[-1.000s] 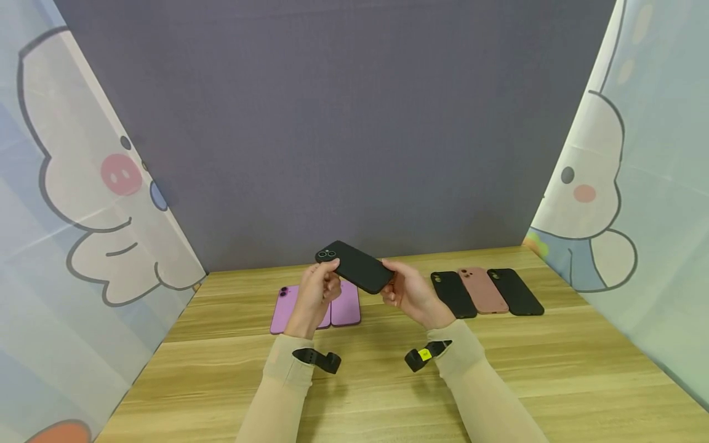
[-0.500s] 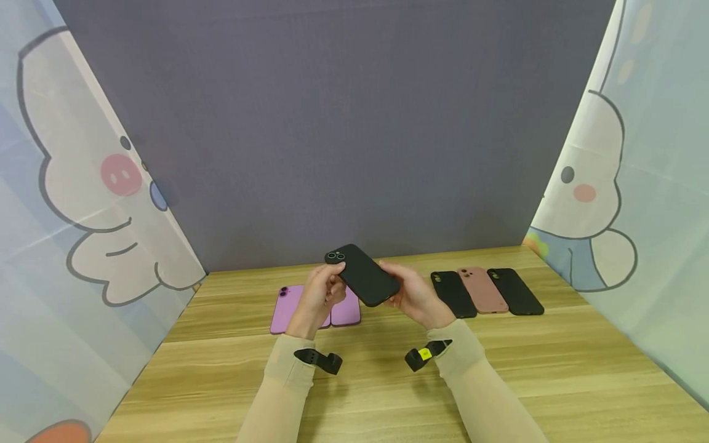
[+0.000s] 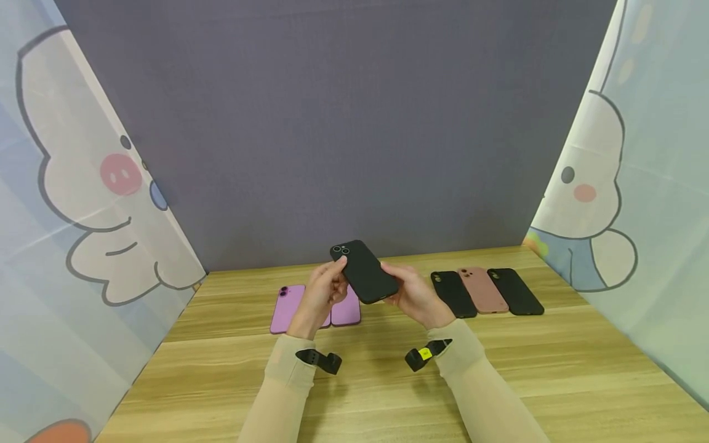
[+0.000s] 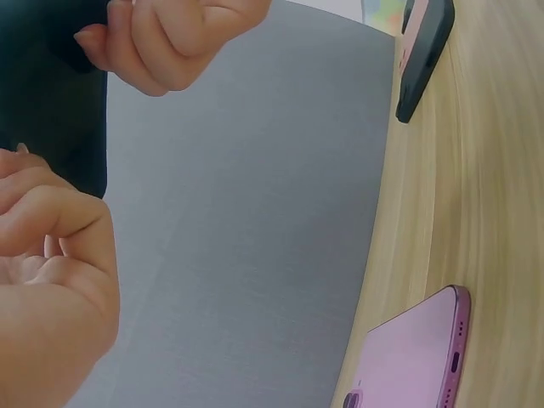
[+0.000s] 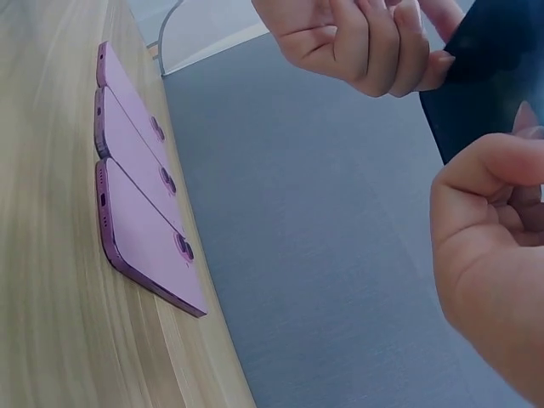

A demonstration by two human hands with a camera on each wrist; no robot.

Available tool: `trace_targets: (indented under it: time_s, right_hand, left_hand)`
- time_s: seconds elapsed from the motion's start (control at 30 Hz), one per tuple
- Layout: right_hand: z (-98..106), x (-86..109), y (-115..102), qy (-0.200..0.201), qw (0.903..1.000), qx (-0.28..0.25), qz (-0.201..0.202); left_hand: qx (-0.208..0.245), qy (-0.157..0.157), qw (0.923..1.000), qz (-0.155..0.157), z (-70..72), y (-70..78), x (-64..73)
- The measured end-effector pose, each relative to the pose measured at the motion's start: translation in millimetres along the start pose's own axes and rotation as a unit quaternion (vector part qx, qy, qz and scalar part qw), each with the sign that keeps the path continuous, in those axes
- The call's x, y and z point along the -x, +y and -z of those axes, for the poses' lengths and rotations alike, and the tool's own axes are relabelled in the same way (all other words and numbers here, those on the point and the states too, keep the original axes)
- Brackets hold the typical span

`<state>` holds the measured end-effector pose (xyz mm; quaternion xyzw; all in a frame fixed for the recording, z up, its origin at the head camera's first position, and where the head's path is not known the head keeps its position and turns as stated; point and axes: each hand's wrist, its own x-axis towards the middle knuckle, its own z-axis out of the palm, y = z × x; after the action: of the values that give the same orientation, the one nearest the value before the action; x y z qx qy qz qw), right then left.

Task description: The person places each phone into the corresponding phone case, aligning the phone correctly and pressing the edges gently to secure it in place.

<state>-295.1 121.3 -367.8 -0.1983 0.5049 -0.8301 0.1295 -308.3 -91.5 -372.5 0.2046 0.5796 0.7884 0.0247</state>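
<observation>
Both hands hold a phone in a black case (image 3: 368,277) above the table, tilted, with two ringed camera lenses at its upper left. My left hand (image 3: 323,290) pinches its left edge, thumb on the back just below the lenses. On the opposite edge my right hand (image 3: 416,299) grips with the thumb on top and fingers beneath. The phone's dark underside shows in part in the right wrist view, between the left hand (image 5: 365,42) and the right hand (image 5: 489,246). Three purple phones (image 5: 157,238) lie side by side on the table; my left hand partly covers them in the head view.
To the right on the wooden table (image 3: 376,394) lie a black phone case (image 3: 455,295), a pink phone case (image 3: 483,290) and another black phone case (image 3: 516,292) in a row. A grey panel (image 3: 343,135) rises behind the table, and printed curtains (image 3: 659,203) hang at both sides.
The cased phone has turned clockwise to a steeper slant and shifted slightly right, and its back has tipped more toward the head camera. Both hands keep their hold; the things on the table stay put.
</observation>
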Motion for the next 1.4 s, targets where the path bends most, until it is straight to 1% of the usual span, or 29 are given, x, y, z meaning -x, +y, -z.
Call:
trace_targets:
  time_s: [0.17, 0.3, 0.4, 0.53, 0.63, 0.77, 1.03, 1.27, 1.33, 1.4]
  right_hand:
    - [-0.1, -1.1, -0.1, 0.018, 0.9998, -0.006, 0.004]
    - [0.5, -1.7, 1.2, 0.022, 0.9998, -0.004, 0.003]
    - [0.7, -1.4, 1.7, 0.008, 1.0000, 0.004, 0.002]
    - [1.3, -0.2, 0.8, -0.021, 0.9997, 0.014, -0.003]
    - [2.0, 0.4, 0.1, -0.031, 0.9993, 0.017, -0.008]
    - [2.0, 0.8, -0.4, -0.031, 0.9993, 0.018, -0.013]
    - [2.6, 0.5, -1.0, -0.029, 0.9989, 0.028, -0.022]
    - [4.7, -0.7, -0.9, -0.036, 0.9984, 0.032, -0.030]
    - [5.7, -0.8, -0.7, -0.038, 0.9983, 0.034, -0.029]
    - [6.3, -0.6, -0.6, -0.034, 0.9983, 0.039, -0.028]
  left_hand:
    - [-0.008, -0.026, 0.9996, 0.003, -0.6, 1.2, 1.3]
    - [-0.009, -0.028, 0.9995, 0.012, -1.8, 2.4, 2.0]
    - [-0.005, -0.032, 0.9994, 0.017, -2.1, 3.7, 2.8]
    - [0.012, -0.050, 0.9983, 0.026, -0.8, 5.7, 4.1]
    - [0.022, -0.055, 0.9976, 0.035, -0.1, 6.3, 4.2]
    - [0.030, -0.058, 0.9971, 0.039, 1.1, 5.4, 3.8]
    - [0.046, -0.076, 0.9953, 0.038, 3.0, 2.8, 4.0]
    - [0.029, -0.098, 0.9932, 0.057, 1.7, 1.6, 3.5]
    - [0.027, -0.098, 0.9930, 0.060, 1.6, 1.3, 3.0]
    - [0.024, -0.092, 0.9936, 0.061, 1.4, 1.1, 2.3]
